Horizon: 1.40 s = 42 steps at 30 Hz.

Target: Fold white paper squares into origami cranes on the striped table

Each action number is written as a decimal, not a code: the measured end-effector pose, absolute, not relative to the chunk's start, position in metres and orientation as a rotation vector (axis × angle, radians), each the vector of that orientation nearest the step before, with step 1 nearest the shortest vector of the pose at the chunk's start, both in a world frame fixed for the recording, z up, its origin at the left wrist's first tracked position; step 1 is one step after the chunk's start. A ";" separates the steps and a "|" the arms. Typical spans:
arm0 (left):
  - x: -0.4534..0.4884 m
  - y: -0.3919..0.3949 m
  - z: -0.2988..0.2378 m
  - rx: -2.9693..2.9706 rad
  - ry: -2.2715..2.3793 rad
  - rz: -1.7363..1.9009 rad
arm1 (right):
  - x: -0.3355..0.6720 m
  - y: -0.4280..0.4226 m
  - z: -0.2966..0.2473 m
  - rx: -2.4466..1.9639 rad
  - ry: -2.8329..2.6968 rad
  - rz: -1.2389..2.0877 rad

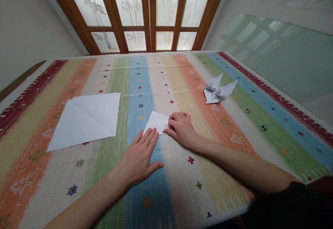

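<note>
A small folded white paper (156,121) lies on the striped tablecloth (182,187) in front of me. My left hand (139,158) lies flat on the cloth, fingers stretched together, their tips touching the paper's near left edge. My right hand (180,128) has its fingers curled and presses down on the paper's right edge. Most of the paper shows between the two hands.
A larger white sheet (87,118) with a diagonal crease lies to the left. A folded paper crane (218,90) sits at the right rear. Wooden glazed doors (151,14) stand beyond the table's far edge. A glass panel (286,55) is on the right.
</note>
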<state>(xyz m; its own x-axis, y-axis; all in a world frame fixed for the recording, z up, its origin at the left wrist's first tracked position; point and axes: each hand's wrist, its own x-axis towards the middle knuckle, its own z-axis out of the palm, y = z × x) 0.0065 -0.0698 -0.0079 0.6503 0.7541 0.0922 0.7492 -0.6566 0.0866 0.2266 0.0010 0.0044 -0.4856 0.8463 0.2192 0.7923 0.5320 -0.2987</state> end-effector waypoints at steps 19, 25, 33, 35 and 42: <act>0.013 -0.075 -0.006 2.766 1.394 0.215 | 0.248 -0.009 -0.001 -1.417 -2.319 0.115; 0.013 -0.075 -0.006 2.767 1.393 0.239 | 0.245 -0.007 -0.003 -0.816 -2.659 0.025; 0.008 -0.080 -0.008 2.767 1.426 0.248 | 0.249 -0.020 0.004 -0.702 -2.780 -0.080; 0.004 -0.084 -0.008 2.775 1.435 0.235 | 0.253 -0.024 0.005 -0.730 -2.785 -0.064; -0.002 -0.091 -0.001 2.789 1.481 0.216 | 0.264 -0.038 0.004 -0.826 -2.764 -0.119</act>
